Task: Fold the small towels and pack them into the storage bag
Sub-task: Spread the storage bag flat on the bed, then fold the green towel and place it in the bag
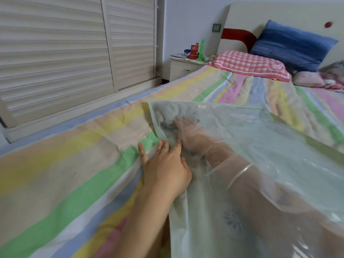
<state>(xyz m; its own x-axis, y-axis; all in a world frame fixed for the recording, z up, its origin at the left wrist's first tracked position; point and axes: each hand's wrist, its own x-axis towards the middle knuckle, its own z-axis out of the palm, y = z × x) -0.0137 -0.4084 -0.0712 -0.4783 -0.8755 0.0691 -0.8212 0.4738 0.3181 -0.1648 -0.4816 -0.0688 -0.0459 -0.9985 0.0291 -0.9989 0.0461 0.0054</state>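
Translucent plastic storage bag (260, 138) lying flat on striped bedsheet (74, 155), mouth toward wearer. Grey towel (167, 112) inside, lodged in far left corner; packing judged at least partly done, no other towels in view. Right hand (186, 131) deep inside bag, fingertips at towel; through the film, cannot tell whether gripping or merely pushing. Left hand (163, 164) outside, fingers straight and spread, pressing bag's left edge to sheet, holding nothing. Probably left: arm out, bag closed.

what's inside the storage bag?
Seen through the translucent storage bag: the right hand and forearm, reaching a grey towel in its far corner. The film blurs them, so towel count and the hand's grip cannot be told.
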